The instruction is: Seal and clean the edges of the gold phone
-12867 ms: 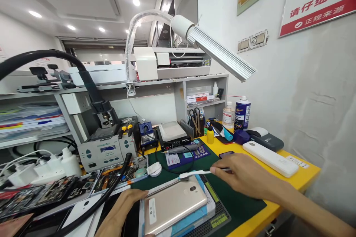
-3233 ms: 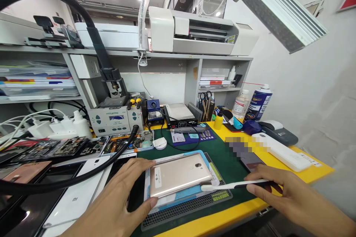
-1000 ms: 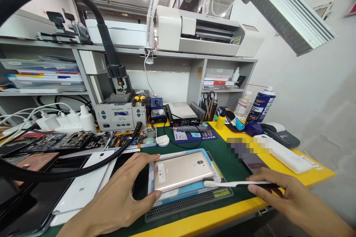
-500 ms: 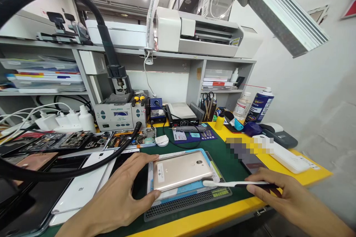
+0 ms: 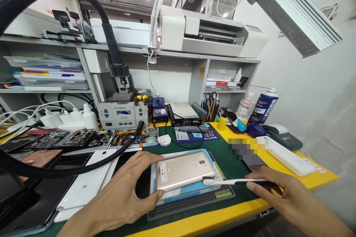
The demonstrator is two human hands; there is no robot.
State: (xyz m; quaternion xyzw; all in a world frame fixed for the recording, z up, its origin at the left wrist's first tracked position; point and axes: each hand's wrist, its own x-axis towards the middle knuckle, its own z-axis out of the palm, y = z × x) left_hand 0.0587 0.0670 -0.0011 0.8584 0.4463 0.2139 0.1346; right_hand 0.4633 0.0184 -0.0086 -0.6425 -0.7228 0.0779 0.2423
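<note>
A grey shelf unit (image 5: pixel 198 81) spans the back, behind a yellow bench (image 5: pixel 200 217) whose front edge slants up rightward. Its smooth green mat (image 5: pixel 230 163) shows as a strip between a honeycomb-textured pad (image 5: pixel 186 203) and a glossy dark phone (image 5: pixel 253 160). A blue-and-white slab (image 5: pixel 207 155) lies over the pad. The left hand (image 5: pixel 125 192) clamps the gold phone (image 5: pixel 182 170), thumb and fingers at opposite long edges; satin, round-cornered, it lies back-up on the slab. The right hand (image 5: pixel 280 189) grips a slim white-and-black brush (image 5: pixel 228 182), its head at the phone's near right corner; bristle contact cannot be told.
</note>
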